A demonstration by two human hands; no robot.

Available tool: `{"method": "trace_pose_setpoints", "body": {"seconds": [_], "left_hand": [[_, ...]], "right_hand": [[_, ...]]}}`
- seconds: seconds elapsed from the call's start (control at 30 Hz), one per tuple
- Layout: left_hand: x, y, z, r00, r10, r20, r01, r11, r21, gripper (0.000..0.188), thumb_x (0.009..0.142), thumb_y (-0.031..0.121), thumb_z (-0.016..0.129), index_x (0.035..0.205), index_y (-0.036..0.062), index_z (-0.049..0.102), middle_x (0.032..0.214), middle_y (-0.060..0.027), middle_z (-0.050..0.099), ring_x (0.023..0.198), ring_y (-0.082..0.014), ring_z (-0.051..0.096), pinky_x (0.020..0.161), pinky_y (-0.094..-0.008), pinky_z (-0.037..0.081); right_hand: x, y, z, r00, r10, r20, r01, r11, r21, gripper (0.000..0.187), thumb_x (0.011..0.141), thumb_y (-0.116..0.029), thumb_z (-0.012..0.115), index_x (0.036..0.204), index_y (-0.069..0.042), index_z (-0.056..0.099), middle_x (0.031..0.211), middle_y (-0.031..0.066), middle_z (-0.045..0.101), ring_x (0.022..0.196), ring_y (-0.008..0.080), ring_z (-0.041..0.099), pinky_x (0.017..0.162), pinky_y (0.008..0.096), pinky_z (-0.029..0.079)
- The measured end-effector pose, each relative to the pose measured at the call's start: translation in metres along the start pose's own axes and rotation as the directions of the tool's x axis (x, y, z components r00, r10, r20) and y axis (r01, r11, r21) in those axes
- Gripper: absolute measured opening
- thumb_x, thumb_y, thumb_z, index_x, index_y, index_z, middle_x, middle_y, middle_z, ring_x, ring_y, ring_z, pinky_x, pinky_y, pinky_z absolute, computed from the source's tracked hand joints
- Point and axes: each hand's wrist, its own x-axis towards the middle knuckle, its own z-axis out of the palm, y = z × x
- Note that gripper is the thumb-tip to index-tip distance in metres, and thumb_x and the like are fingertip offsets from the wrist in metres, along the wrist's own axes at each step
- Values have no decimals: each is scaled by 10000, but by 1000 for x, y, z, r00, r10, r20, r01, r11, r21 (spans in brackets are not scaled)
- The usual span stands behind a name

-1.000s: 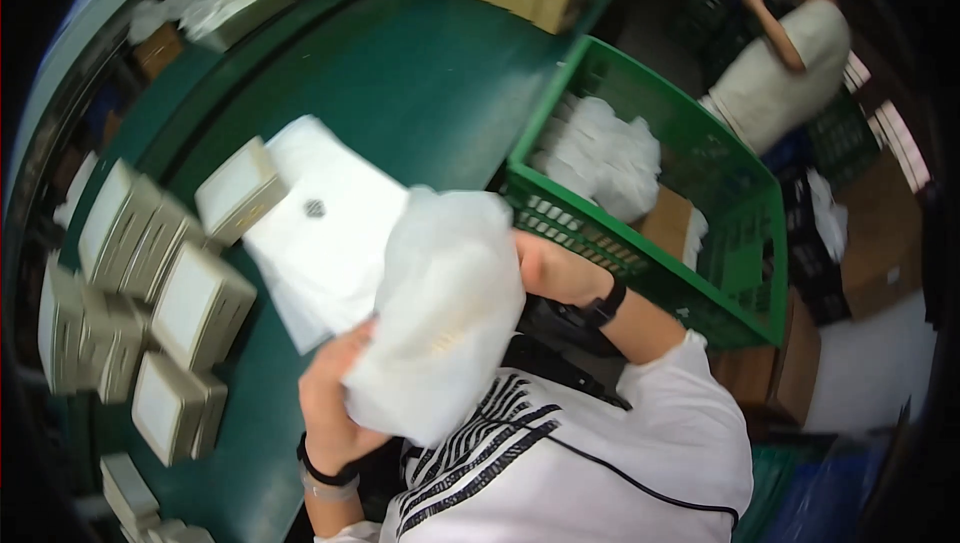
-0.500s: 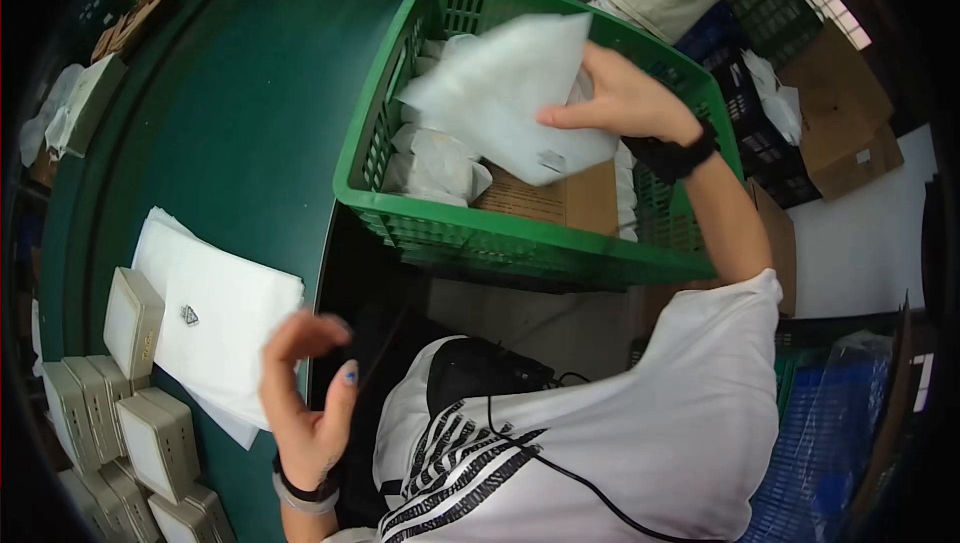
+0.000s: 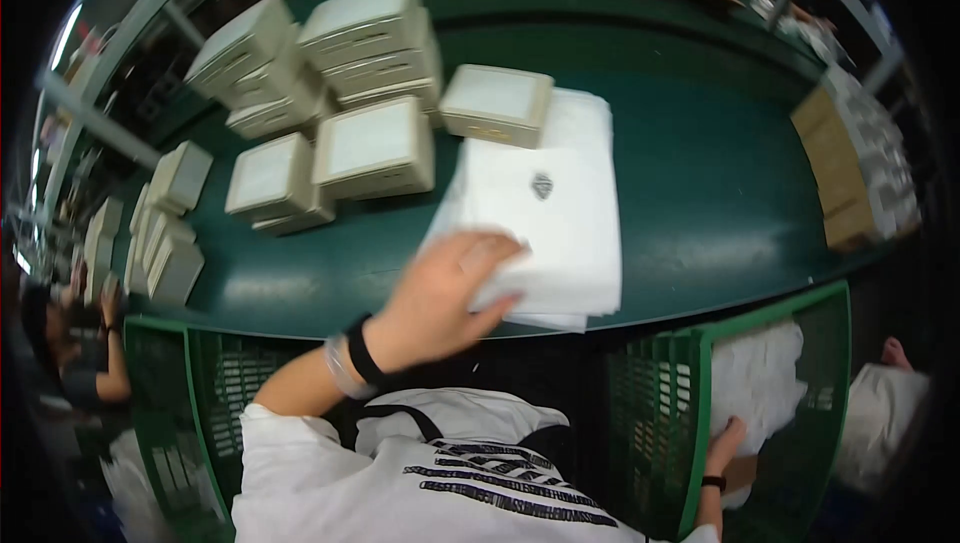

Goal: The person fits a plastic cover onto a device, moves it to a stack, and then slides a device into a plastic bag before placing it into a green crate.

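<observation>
My left hand (image 3: 445, 293) hovers at the near left corner of a stack of flat white bags (image 3: 570, 233), thumb and fingers apart, nothing between them. The top bag carries a small dark printed emblem. A cream box with a white top (image 3: 495, 98) rests on the far end of the stack. My right hand (image 3: 728, 441) is down in the green crate (image 3: 700, 423) on the right, against a white wrapped package (image 3: 760, 383). Its fingers are small and partly hidden, so its grip is unclear.
Several cream boxes (image 3: 370, 148) stand in piles left of the bags on the green table (image 3: 700, 183). Cardboard boxes (image 3: 835, 168) sit at the table's right end. Another green crate (image 3: 165, 403) is at the left, where a co-worker (image 3: 95, 373) reaches toward boxes.
My view has swung from the crate to the table. My right hand, which carried a white pouch over the crate, is now lower inside it. My left hand has come to the bag stack.
</observation>
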Motion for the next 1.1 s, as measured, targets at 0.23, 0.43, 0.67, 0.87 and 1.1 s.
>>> {"method": "trace_pose_setpoints", "body": {"seconds": [0.23, 0.43, 0.67, 0.87, 1.1], "left_hand": [[22, -134, -136, 934, -317, 163, 150, 764, 627, 1137, 476, 370, 876, 1410, 99, 286, 1299, -177, 433, 1222, -364, 397, 989, -463, 347], [19, -176, -124, 844, -460, 276, 262, 802, 537, 1196, 393, 383, 872, 1417, 138, 304, 1209, -222, 485, 1166, -380, 445, 933, -468, 385], [-26, -82, -119, 964, 237, -123, -233, 971, 49, 991, 420, 251, 781, 1309, 27, 407, 1019, -223, 504, 997, -380, 470, 805, -463, 425], [-49, -2, -45, 920, 391, 17, -385, 913, -135, 965, 417, 258, 828, 1246, -2, 406, 1178, -259, 421, 1060, -386, 446, 850, -426, 399], [-32, -17, 56, 993, 72, -96, -66, 995, 72, 491, 644, 351, 722, 941, -27, 623, 956, -146, 532, 952, -313, 494, 823, -383, 382]], "right_hand": [[97, -143, -159, 953, 16, 304, -14, 1000, -9, 297, 818, 5, 624, 1104, 23, 548, 1038, 193, 623, 928, 258, 626, 797, 318, 480], [46, -309, -216, 855, -466, -227, 518, 782, 348, 308, 859, -21, 592, 1161, 19, 544, 1024, 144, 638, 961, 211, 613, 858, 323, 469], [-33, -398, -186, 764, -632, 130, 39, 246, 969, 526, 882, -226, 592, 1331, -19, 412, 1259, 146, 517, 1143, 289, 507, 966, 429, 418], [-17, -377, -146, 714, -424, 557, -534, 185, 825, 751, 753, -278, 721, 1357, -2, 370, 1317, 188, 483, 1207, 334, 470, 1010, 471, 391], [-33, -380, -176, 906, -367, -213, 404, 899, 169, 687, 662, -117, 779, 1267, 15, 483, 1185, 180, 572, 1087, 340, 562, 925, 428, 446]]}}
